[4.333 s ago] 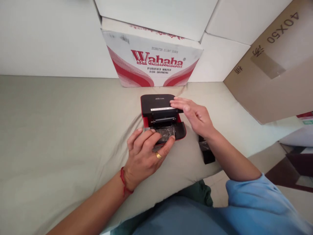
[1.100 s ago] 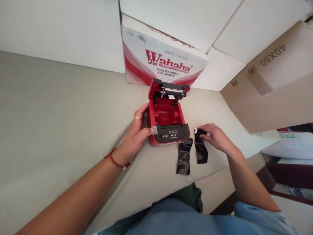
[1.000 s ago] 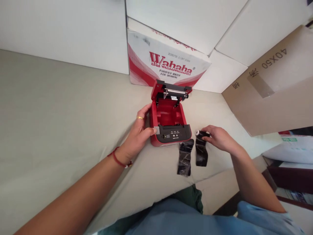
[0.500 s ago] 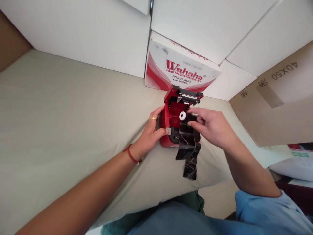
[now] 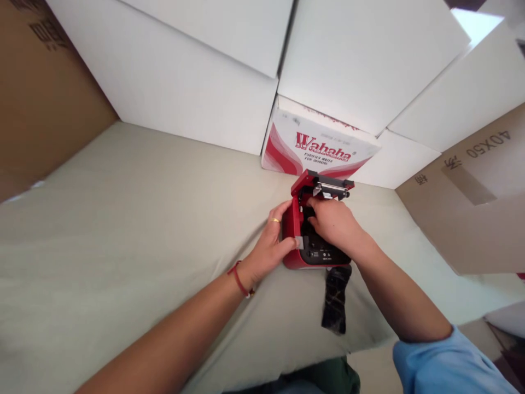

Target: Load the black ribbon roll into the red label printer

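Note:
A small red printer (image 5: 291,221) with a black front panel sits on the cloth-covered surface, its lid (image 5: 324,183) tilted up. My left hand (image 5: 273,243) grips the left side of the printer, fingers along the outer wall and thumb at a grey tab (image 5: 299,242) on the front edge. Inside the open compartment, my right hand (image 5: 332,219) has its fingers closed on a black roll (image 5: 308,230); the hand and lid hide most of the roll. A separate-looking length of black, glossy strip (image 5: 336,301) lies on the cloth just in front of the printer.
Behind the printer stands a white and red Wahaha water carton (image 5: 320,148), against large white boxes (image 5: 197,82). Brown cardboard boxes flank the surface at the left (image 5: 45,104) and right (image 5: 467,197). The cloth's front edge is close to my body.
My right hand has lowered the black roll from above the opening into the printer's compartment. The hanging black strip end has gone from the printer's front. My left hand keeps its hold; the view has shifted.

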The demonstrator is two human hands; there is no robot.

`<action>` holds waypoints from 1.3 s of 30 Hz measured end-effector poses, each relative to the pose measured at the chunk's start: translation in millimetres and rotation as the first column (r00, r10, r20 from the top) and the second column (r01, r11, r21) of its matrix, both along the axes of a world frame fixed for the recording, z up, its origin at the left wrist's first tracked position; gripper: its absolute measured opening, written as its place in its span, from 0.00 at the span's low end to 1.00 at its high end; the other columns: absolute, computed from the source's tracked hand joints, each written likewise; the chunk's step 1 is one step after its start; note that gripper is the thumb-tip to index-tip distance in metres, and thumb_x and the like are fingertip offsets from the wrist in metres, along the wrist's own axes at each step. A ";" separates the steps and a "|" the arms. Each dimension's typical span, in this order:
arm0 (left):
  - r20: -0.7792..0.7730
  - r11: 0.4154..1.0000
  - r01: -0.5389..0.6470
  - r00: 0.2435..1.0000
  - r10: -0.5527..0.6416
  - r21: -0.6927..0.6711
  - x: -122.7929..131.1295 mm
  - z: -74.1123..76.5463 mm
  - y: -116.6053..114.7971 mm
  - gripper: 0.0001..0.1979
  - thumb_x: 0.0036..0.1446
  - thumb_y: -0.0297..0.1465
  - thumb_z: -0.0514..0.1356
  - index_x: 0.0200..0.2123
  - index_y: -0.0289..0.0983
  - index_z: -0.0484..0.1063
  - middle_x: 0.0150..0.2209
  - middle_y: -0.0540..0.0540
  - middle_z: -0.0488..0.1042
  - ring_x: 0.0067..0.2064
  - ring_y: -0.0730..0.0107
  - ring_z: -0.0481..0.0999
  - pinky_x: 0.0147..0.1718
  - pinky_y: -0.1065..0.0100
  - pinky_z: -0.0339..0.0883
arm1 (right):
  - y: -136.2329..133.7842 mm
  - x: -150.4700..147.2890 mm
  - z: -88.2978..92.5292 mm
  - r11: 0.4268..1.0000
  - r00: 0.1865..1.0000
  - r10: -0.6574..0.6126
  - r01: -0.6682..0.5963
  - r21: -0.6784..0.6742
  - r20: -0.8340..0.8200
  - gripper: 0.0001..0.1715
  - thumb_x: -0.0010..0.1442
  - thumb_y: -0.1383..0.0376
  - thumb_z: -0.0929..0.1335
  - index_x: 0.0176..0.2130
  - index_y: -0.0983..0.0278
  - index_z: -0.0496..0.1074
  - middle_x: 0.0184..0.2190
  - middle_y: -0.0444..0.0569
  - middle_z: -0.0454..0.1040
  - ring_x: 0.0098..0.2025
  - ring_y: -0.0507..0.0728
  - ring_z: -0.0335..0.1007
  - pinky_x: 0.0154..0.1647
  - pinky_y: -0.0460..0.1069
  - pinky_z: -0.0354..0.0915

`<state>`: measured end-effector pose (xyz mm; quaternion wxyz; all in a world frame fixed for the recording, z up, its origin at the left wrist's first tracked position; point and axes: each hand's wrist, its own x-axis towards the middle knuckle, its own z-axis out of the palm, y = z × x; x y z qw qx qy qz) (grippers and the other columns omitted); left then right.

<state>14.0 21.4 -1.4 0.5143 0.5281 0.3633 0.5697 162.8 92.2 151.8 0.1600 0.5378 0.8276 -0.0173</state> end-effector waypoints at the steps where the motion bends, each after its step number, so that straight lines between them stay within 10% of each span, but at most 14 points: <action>1: -0.004 1.000 0.000 1.000 0.000 0.001 -0.3 -0.9 0.4 0.48 0.60 0.35 0.67 0.82 0.48 0.57 0.83 0.39 0.60 0.84 0.35 0.58 0.86 0.32 0.49 | 2.5 -0.7 -0.9 1.000 1.000 0.004 -0.004 -0.001 -0.014 0.26 0.73 0.72 0.69 0.66 0.68 0.79 0.59 0.67 0.88 0.58 0.75 0.88 0.52 0.60 0.76; 6: -0.004 1.000 0.002 1.000 -0.002 0.013 -1.9 0.7 0.2 0.47 0.61 0.35 0.67 0.82 0.48 0.57 0.84 0.39 0.59 0.85 0.36 0.57 0.87 0.34 0.49 | -5.3 25.6 1.3 0.997 0.944 0.025 -0.046 -0.058 -0.329 0.21 0.77 0.67 0.71 0.65 0.63 0.81 0.49 0.55 0.92 0.48 0.66 0.90 0.52 0.57 0.79; 10: 0.000 1.000 0.000 1.000 0.000 0.010 -1.8 5.3 -2.2 0.47 0.63 0.35 0.66 0.82 0.47 0.57 0.84 0.39 0.59 0.85 0.38 0.56 0.87 0.35 0.48 | -42.9 71.9 0.0 0.956 0.701 0.290 -0.239 0.169 -0.652 0.14 0.81 0.62 0.70 0.61 0.59 0.83 0.52 0.52 0.92 0.49 0.61 0.90 0.54 0.56 0.83; 13: -0.013 1.000 0.003 1.000 -0.003 0.011 -1.6 4.1 -3.7 0.45 0.65 0.36 0.65 0.83 0.47 0.56 0.84 0.38 0.59 0.86 0.38 0.56 0.86 0.33 0.51 | -76.3 98.9 -13.6 0.858 0.590 0.511 -0.394 0.329 -0.625 0.19 0.82 0.64 0.70 0.67 0.59 0.80 0.65 0.56 0.87 0.65 0.63 0.86 0.68 0.59 0.81; 18: -0.199 0.971 -0.160 0.961 0.194 0.176 -0.9 0.0 -10.1 0.36 0.75 0.38 0.61 0.82 0.47 0.58 0.82 0.36 0.59 0.85 0.42 0.58 0.84 0.33 0.56 | -108.8 117.5 -48.1 0.819 0.644 0.572 -0.421 0.389 -0.508 0.32 0.80 0.68 0.70 0.78 0.60 0.71 0.75 0.58 0.80 0.81 0.63 0.72 0.83 0.67 0.68; 22: -0.301 0.731 -0.329 0.753 0.586 0.598 2.9 13.3 -28.3 0.32 0.75 0.36 0.63 0.78 0.44 0.65 0.74 0.34 0.70 0.78 0.45 0.69 0.79 0.38 0.66 | -112.9 121.0 -63.5 0.810 0.633 0.582 -0.396 0.432 -0.511 0.33 0.80 0.69 0.69 0.78 0.61 0.69 0.75 0.58 0.80 0.82 0.60 0.69 0.87 0.66 0.63; 26: -0.335 0.506 -0.113 0.623 0.706 0.855 13.2 30.9 -46.8 0.27 0.72 0.30 0.64 0.72 0.38 0.73 0.57 0.40 0.84 0.69 0.53 0.78 0.79 0.50 0.64 | -111.1 123.5 -64.1 0.808 0.577 0.588 -0.386 0.445 -0.566 0.30 0.81 0.67 0.69 0.77 0.62 0.72 0.73 0.58 0.82 0.81 0.60 0.72 0.88 0.65 0.60; 30: -0.457 0.523 0.040 0.547 0.702 0.851 21.1 38.5 -50.7 0.21 0.73 0.28 0.64 0.67 0.36 0.78 0.49 0.44 0.89 0.60 0.61 0.84 0.81 0.57 0.59 | -102.8 126.3 -49.3 0.864 0.460 0.498 -0.334 0.376 -0.735 0.27 0.81 0.63 0.70 0.75 0.57 0.75 0.70 0.54 0.85 0.74 0.60 0.81 0.84 0.61 0.68; 35: -0.494 0.545 0.060 0.512 0.703 0.837 21.7 40.7 -48.5 0.20 0.72 0.25 0.64 0.63 0.40 0.81 0.47 0.46 0.87 0.57 0.61 0.84 0.78 0.57 0.63 | -46.1 120.0 -39.0 0.959 0.274 0.189 0.155 0.238 -0.943 0.19 0.84 0.54 0.70 0.67 0.49 0.83 0.68 0.48 0.86 0.72 0.62 0.83 0.78 0.61 0.75; 39: -0.499 0.548 0.063 0.511 0.700 0.834 23.3 38.7 -49.1 0.19 0.71 0.25 0.64 0.62 0.40 0.81 0.49 0.44 0.86 0.61 0.59 0.82 0.79 0.55 0.62 | 25.4 102.0 -49.6 0.959 0.092 0.063 0.272 0.086 -0.994 0.40 0.75 0.33 0.71 0.71 0.53 0.79 0.74 0.54 0.80 0.78 0.67 0.75 0.83 0.68 0.68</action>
